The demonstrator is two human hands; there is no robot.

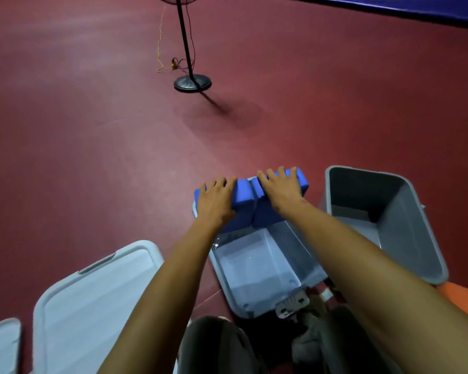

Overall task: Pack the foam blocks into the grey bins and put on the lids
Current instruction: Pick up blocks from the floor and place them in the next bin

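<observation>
Centre of frame, left hand [216, 202] and right hand [281, 188] are pressing two blue foam blocks [245, 205] into the nearer grey plastic bin [254, 268], fingers [271, 175] spread flat, not gripping. Second grey bin [405, 211] is waiting empty at right, and pale plastic lids [92, 292] are lying lower left, not yet fitted.

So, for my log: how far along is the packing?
Done: nothing closed yet. In hand: the left hand and right hand press two blue foam blocks into the nearer grey plastic bin. Left: the second grey bin looks empty, and the pale lids lie on the red floor.

A black fan stand [192, 83] stands on the dark red floor [65, 130], yellow cord [158, 54] beside it
</observation>
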